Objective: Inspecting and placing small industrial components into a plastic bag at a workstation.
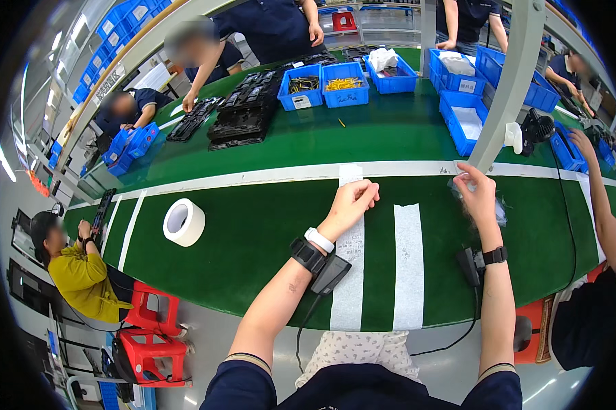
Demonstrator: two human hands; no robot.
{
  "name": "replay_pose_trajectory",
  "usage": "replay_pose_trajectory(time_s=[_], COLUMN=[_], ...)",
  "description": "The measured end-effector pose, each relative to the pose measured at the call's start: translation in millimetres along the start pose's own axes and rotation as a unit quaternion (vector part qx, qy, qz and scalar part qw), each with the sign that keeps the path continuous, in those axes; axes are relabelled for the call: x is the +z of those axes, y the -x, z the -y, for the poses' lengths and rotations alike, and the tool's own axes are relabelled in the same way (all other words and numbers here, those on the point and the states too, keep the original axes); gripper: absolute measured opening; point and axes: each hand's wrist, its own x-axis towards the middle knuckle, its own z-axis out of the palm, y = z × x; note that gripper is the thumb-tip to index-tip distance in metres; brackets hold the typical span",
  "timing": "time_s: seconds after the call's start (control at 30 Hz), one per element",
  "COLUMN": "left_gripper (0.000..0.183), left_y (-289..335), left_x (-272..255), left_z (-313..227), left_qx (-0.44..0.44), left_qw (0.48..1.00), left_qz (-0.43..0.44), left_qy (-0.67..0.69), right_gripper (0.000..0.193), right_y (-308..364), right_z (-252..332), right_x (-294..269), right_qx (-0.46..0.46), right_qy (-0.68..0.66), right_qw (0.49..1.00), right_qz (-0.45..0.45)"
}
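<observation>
My left hand (354,203) is closed, its fingers curled in, above the far part of a long white tape strip (349,273) with handwriting on it. Nothing shows in its fingers. My right hand (478,195) is bent and pinched near the foot of a grey metal post (509,85). Clear plastic (501,210) shows beside and under this hand; what its fingertips hold is hidden. A shorter white tape strip (408,266) lies between my forearms on the green table (274,239). To the left stands a roll of white tape (184,223).
Across the table are blue bins (345,96), some with yellow and dark small parts, and stacked black trays (243,116). A small black fan (537,128) is clamped to the post. Co-workers sit or stand around; one person's arm (598,198) reaches in at right. Red stools (154,352) stand lower left.
</observation>
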Motion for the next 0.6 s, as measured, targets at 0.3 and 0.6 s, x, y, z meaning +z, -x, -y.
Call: replay_pose_trajectory(time_s=[0.3,0.6], left_gripper=[0.032,0.032], left_y=[0.1,1.5], left_x=[0.7,-0.9], left_z=[-0.4,-0.7], left_qx=[0.0,0.003], left_qw=[1.0,1.0], left_qz=[0.001,-0.006], left_qy=[-0.002,0.007], right_gripper=[0.024,0.018], right_y=[0.9,0.0], right_z=[-3.5,4.7], right_x=[0.7,0.9], right_qx=[0.004,-0.013], right_qy=[-0.008,-0.027], right_qw=[1.0,1.0], right_qz=[0.01,0.006])
